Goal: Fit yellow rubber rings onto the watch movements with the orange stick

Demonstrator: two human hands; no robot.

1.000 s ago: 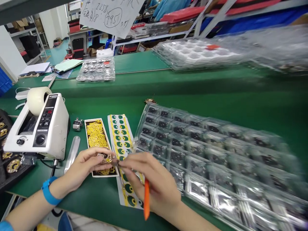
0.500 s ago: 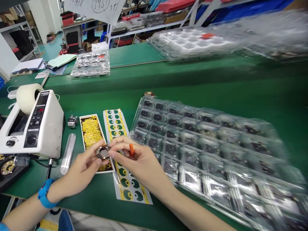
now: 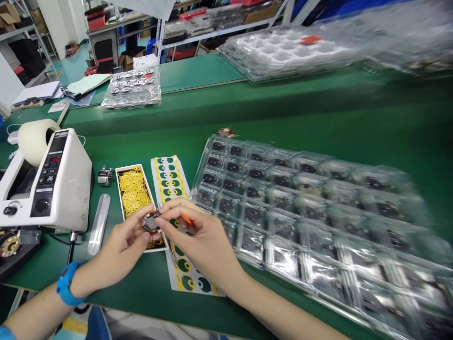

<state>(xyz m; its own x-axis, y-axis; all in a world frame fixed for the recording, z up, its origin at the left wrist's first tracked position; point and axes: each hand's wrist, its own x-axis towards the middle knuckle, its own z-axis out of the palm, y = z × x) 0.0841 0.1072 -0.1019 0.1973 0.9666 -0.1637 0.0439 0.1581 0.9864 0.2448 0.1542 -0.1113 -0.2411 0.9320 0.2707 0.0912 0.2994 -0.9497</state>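
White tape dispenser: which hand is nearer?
Left. The left hand is right of the tape dispenser, apart from it, holding the ring-shaped part; the right hand is farther right, at the part's right edge.

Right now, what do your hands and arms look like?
Left hand and right hand: no gloves. Forearms show bare. A blue wristband circles the left wrist; the right has none. More blue farther up the left arm: sleeve or band, can't tell.

Box (image 3: 146, 179) between tape dispenser (image 3: 76, 189) and tray (image 3: 250, 260)
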